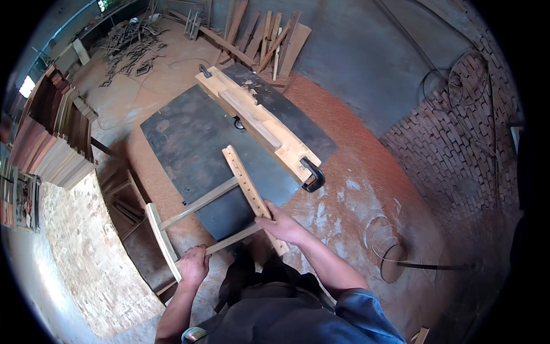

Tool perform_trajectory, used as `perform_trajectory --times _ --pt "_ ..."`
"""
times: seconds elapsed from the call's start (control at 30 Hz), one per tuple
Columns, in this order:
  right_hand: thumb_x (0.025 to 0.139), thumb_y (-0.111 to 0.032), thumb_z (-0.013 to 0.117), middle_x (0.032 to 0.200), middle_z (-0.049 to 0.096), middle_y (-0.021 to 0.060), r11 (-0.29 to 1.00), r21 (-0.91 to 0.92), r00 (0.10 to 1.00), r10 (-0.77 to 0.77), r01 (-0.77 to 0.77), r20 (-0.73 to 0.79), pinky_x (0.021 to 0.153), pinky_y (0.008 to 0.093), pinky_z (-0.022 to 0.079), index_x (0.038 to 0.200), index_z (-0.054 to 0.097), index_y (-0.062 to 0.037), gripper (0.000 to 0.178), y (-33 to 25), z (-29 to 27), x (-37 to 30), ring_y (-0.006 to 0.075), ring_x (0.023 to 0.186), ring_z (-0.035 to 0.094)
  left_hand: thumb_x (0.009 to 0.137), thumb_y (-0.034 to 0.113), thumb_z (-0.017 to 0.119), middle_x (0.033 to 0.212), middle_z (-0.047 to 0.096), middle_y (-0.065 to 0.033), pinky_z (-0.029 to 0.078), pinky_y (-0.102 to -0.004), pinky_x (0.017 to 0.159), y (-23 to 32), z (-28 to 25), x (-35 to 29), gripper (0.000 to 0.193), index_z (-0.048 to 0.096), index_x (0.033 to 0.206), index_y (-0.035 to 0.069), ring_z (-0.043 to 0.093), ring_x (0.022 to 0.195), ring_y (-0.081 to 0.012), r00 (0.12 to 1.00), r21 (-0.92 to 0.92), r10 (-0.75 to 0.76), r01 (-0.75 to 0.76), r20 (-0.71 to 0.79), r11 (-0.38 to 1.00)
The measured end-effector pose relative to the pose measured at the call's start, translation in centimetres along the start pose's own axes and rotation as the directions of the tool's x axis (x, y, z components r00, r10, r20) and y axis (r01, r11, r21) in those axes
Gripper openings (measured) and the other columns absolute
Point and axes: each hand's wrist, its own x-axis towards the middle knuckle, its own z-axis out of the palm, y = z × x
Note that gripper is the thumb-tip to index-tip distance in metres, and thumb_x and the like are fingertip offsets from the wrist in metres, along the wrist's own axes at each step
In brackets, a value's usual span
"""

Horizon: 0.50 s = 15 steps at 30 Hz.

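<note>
Between my hands is a wooden frame of two side pieces joined by two crossbars. Its right side piece [244, 182] has a row of small holes or slots along its face. My right hand [278, 223] is closed around that piece near its lower end. At the other side, my left hand [194, 265] grips the near crossbar [232, 239] close to the left side piece [162, 239]. The far crossbar [199, 203] passes over the dark machine table [189, 140]. Beyond the frame, a wooden fence [252, 117] is fixed across that table by a black clamp [313, 175].
Stacked boards [54, 132] stand at the left, beside a pale sheet [91, 252]. Loose planks [275, 43] lean on the back wall. Scrap wood [134, 43] lies far left. At right are a brick wall [452, 143] and a round disc [393, 262] with a hose.
</note>
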Motion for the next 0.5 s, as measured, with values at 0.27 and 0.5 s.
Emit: perform_trajectory --times 0.27,0.5 --pt "0.085 -0.025 0.073 0.11 0.061 0.0196 0.689 -0.714 0.821 -0.475 0.124 -0.316 0.098 0.0452 0.044 0.126 0.055 -0.0014 0.051 1.0 -1.8 2.6 0.0357 0.107 0.057 0.076 0.016 0.073 0.086 0.06 -0.0061 0.052 -0.042 0.071 4.0 2.2 5.3 0.031 0.065 0.106 0.011 0.061 0.087 -0.0279 0.999 0.132 0.01 -0.005 -0.031 0.991" --pt "0.086 -0.026 0.07 0.082 0.067 0.0081 0.576 -0.696 0.721 -0.682 0.429 -0.12 0.084 0.0394 0.046 0.087 0.072 -0.0065 0.019 4.7 -0.1 6.2 0.0259 0.091 0.062 0.074 0.018 0.077 0.088 0.056 -0.0093 0.049 -0.0437 0.076 7.7 2.9 8.8 0.035 0.066 0.107 0.011 0.058 0.088 -0.031 1.0 0.131 0.0 -0.001 0.009 0.991"
